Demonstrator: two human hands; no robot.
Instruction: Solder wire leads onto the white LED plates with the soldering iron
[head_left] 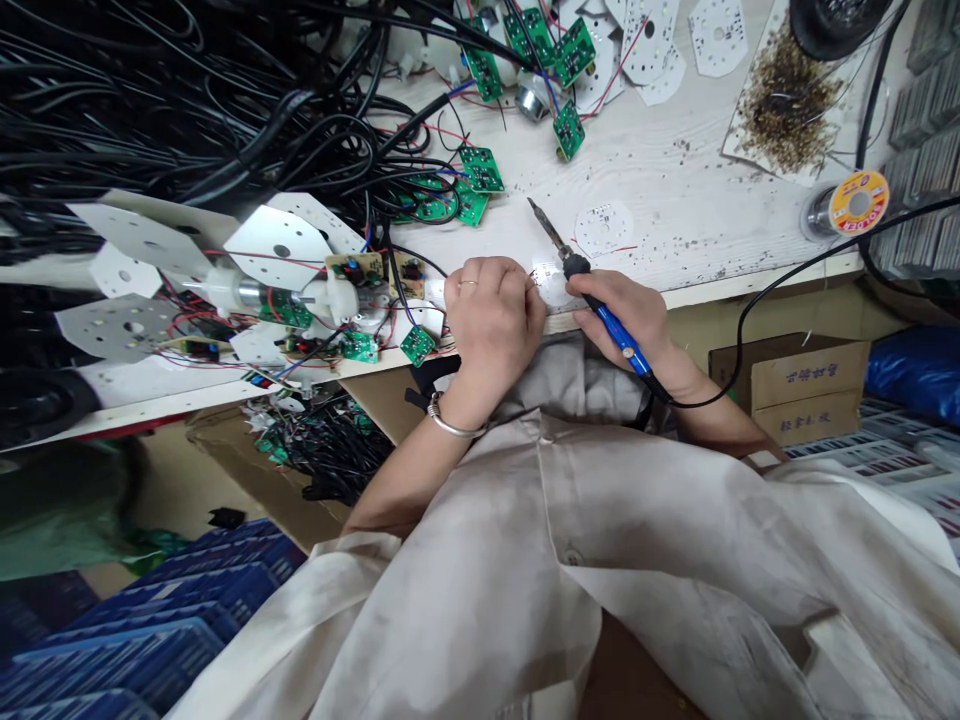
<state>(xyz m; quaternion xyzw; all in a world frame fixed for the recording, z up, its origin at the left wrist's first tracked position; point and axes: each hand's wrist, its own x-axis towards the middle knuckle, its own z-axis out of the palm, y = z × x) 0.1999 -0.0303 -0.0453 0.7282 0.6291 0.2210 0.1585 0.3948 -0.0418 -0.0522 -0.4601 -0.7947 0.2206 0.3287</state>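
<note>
Blue-gripped, the iron is pinched in the right hand, tip pointing away over the desk. From my remote view, the left hand curls its fingers together beside the pale board, which lies at the desk's near edge between both hands. I judge it a soldering step being set up; the next move probably calls for bringing the tip carefully to the board. Whatever the left might pinch is hidden behind its knuckles, so I cannot tell; the cables run out of frame.
</note>
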